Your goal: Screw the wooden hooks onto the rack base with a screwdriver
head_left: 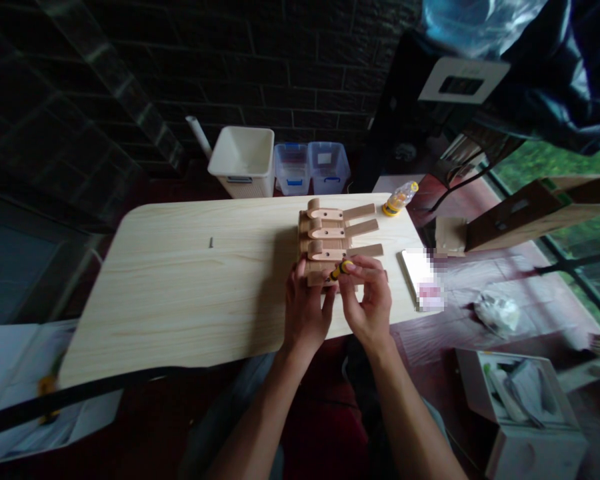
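On the right half of the pale table [190, 287] sits a wooden assembly [330, 233] with several shaped arms fixed in a row by dark screws. My right hand [367, 300] grips a small yellow-and-black screwdriver [341, 269], its tip pointing down-left at the nearest wooden arm. My left hand [307, 310] is wrapped around the near left end of that arm, fingers on the wood beside the tip. The tip itself is too small to make out clearly.
A clear bottle with yellow ends [401, 199] stands at the back right corner. A white booklet [423, 280] lies at the right edge, and a small metal piece [211, 243] left of centre. Bins [244, 157] stand behind the table.
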### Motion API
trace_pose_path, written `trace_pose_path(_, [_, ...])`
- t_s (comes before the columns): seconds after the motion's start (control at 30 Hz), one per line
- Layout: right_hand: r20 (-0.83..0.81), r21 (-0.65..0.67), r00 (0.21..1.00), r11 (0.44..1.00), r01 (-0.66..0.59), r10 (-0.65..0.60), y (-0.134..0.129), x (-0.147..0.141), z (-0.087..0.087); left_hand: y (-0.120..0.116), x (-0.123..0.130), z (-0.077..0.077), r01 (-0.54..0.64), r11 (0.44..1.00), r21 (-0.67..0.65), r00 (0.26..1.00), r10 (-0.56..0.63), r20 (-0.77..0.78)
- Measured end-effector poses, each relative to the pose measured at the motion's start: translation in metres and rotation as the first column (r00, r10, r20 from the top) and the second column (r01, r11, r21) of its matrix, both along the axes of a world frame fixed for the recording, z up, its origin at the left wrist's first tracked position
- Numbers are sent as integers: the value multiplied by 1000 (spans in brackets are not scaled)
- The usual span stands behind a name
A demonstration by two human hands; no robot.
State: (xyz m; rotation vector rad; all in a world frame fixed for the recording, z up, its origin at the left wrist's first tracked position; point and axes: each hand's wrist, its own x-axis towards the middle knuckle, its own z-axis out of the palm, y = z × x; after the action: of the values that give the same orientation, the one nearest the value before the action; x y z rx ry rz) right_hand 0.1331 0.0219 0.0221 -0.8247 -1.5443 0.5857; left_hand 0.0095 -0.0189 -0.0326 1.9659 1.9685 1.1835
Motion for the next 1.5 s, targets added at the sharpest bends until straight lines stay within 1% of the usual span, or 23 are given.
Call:
trace_pose_path(0.13, [-39,-19,999,1000,18,-19,0,1,-3,0,-2,0,10,1000,-4,1000,-10,-18])
trace_pose_path(0.33, [-95,-72,992,994,-85,78,-3,0,-4,0,-4,1,14,999,-33,1000,-14,-24])
trace_pose_path(0.47, [-102,-71,993,995,-73,65,-2,-2,-4,0,-5,1,20,1000,-15,1000,-20,-16])
trace_pose_path(0.83, [-26,-24,1000,1000,13,-13,-1,-1,-5,1,-5,0,16,1000,-21,1000,-16,-18])
trace_pose_path(1.03, [-74,-67,996,996,-54,49,-1,-1,-6,2,-5,0,19,1000,-19,1000,-19,0])
trace_pose_path(1.33, [-28,-45,999,999,22,-24,1,1,-9,2,-6,2,17,999,-52,1000,-17,-7])
trace_pose_path(1.43, [-40,-55,999,998,14,-17,0,2,-9,2,-6,2,20,998,-53,1000,-20,1])
trace_pose_path(1.5, [-59,-63,998,998,-19,16,-1,1,-7,2,-6,2,26,999,-36,1000,-26,2])
